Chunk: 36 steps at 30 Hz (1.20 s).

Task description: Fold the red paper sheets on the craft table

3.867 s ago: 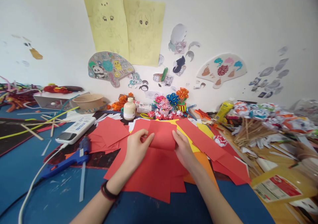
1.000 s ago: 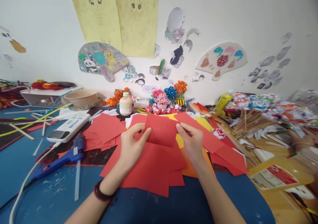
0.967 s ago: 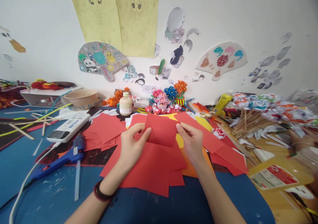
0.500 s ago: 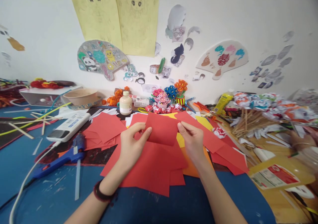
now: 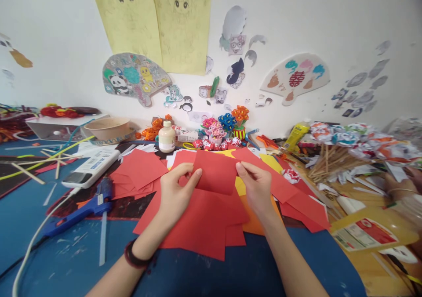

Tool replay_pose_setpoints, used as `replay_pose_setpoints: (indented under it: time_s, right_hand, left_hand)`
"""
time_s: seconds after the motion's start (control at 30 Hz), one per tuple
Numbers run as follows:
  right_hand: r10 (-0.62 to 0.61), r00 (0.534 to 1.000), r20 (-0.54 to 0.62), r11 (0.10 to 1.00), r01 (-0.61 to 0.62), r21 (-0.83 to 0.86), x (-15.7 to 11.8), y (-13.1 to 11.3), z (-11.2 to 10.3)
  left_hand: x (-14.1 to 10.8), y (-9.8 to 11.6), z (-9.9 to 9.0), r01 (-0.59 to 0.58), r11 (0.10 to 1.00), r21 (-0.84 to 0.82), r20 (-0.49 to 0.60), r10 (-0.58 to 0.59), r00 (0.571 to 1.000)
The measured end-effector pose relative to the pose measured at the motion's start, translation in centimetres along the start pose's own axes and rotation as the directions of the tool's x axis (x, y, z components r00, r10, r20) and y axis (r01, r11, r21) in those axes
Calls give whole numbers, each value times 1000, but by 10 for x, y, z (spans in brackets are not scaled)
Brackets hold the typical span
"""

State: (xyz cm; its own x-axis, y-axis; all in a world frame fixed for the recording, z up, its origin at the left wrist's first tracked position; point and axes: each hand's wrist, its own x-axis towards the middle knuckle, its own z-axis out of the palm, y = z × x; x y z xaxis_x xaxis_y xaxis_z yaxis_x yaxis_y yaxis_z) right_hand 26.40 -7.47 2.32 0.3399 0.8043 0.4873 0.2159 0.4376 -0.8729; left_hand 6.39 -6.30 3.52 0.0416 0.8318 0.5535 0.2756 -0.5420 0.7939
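A small red paper piece [image 5: 216,172] is held up between both hands, over larger red sheets [image 5: 198,226] lying on the blue table. My left hand [image 5: 177,189] pinches its left edge between thumb and fingers. At the right edge, my right hand [image 5: 256,186] pinches the upper corner. Red sheets [image 5: 143,169] are piled to the left of my left hand. More red paper [image 5: 305,209] lies to the right, and an orange sheet [image 5: 253,215] shows partly under the right forearm.
A blue glue gun [image 5: 95,204] and a white power strip [image 5: 92,167] with its cable are on the left. Behind stand a cream bottle [image 5: 167,137] and craft flowers [image 5: 227,123]. At right, another person's hand [image 5: 400,187] is near a yellow jug [image 5: 372,229].
My hands and the red paper piece have hardly moved. At the far right, the other person's hand has shifted slightly.
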Motion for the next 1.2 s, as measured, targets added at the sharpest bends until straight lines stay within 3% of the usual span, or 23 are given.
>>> replay_pose_setpoints:
  time_s: [0.7,0.83,1.2]
  right_hand:
    - [-14,996,-91,1000,15,12,-2,-5,0]
    - [-23,991,-129,999,27,33,-2,-7,1]
    - [-27,994,-106,993,39,113,-7,0,4]
  left_hand:
    - [-1,3,0,-25,1000,11,41,25,999]
    - [-1,1,1,13,1000,16,78,-14,997]
    - [4,5,-1,96,960,-262,3,-99,995]
